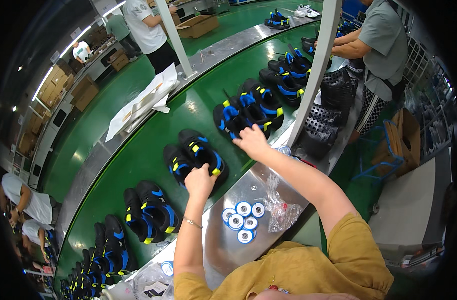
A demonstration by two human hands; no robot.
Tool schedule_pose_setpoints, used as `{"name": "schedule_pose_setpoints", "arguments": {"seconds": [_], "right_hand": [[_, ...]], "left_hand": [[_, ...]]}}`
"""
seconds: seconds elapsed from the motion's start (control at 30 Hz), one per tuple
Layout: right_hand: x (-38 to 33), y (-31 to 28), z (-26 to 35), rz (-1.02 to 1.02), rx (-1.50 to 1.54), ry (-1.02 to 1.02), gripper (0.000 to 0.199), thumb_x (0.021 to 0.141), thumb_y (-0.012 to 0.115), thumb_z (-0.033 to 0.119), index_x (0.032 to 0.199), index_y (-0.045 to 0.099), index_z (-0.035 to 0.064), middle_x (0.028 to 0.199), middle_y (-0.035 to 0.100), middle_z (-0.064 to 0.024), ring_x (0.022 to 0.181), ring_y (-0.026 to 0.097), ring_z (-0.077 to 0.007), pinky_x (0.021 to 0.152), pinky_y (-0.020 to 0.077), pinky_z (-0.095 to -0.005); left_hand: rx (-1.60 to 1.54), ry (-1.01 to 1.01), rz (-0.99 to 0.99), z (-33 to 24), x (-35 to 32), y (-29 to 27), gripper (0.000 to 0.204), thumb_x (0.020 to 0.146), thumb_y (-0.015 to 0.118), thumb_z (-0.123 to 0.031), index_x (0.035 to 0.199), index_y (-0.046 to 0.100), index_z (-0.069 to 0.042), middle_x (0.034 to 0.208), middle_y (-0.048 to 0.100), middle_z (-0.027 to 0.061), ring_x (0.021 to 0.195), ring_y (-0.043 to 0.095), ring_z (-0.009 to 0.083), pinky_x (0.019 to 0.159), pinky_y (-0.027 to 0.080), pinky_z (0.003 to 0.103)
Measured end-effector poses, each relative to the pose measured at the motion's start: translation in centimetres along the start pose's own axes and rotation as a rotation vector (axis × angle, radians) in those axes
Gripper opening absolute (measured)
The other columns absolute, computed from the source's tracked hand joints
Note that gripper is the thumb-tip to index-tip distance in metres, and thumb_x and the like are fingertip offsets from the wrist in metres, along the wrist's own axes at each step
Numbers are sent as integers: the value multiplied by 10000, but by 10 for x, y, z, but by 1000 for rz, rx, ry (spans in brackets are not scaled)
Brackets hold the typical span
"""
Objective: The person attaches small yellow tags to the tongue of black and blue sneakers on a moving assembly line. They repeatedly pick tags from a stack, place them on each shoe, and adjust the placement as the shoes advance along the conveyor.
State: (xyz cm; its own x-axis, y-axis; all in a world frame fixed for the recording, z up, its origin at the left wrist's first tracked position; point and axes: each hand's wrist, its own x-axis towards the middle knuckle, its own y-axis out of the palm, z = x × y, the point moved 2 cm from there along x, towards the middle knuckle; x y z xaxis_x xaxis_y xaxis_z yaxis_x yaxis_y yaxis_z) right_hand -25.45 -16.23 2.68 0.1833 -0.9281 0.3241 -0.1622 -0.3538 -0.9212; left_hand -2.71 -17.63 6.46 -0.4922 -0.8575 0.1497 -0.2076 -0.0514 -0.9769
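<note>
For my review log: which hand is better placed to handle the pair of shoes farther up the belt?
Probably the right. The right hand already touches the farther pair, while the left hand rests on the nearer pair and would have to cross over.

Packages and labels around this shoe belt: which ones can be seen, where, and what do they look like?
Cardboard box: brown, open, beyond the belt.
Stacked cartons: brown, far left wall.
Plastic bag: clear, crumpled, on the steel ledge.
Round discs: white and blue, clustered beside the bag.
</note>
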Motion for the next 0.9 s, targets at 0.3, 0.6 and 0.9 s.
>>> {"name": "schedule_pose_setpoints", "arguments": {"seconds": [0.3,0.6,0.9], "right_hand": [[16,41,-116,167,-119,492,153,805,632,177,893,754,201,1046,598,-21,1105,517,-196,1017,307,-488],[-24,-36,-73,-365,178,433,190,763,611,50,949,647,68,1016,604,-132,1019,579,-314,806,469,-396],[-141,-47,0,220,794,637,235,822,634,258,911,697,50,920,665,-172,852,647,-360,750,507,-450]], "left_hand": [[-112,220,-28,-126,105,49,376,709,763,-433,870,685,-102,735,678,144,720,680,312,609,542,420],[-273,315,-207,-103,84,27,507,776,736,-233,1230,583,-67,1025,644,163,971,615,343,835,489,444],[-590,354,-284,-110,-59,5,241,811,669,-23,1048,630,-3,1044,661,173,960,636,352,852,507,404]]}}
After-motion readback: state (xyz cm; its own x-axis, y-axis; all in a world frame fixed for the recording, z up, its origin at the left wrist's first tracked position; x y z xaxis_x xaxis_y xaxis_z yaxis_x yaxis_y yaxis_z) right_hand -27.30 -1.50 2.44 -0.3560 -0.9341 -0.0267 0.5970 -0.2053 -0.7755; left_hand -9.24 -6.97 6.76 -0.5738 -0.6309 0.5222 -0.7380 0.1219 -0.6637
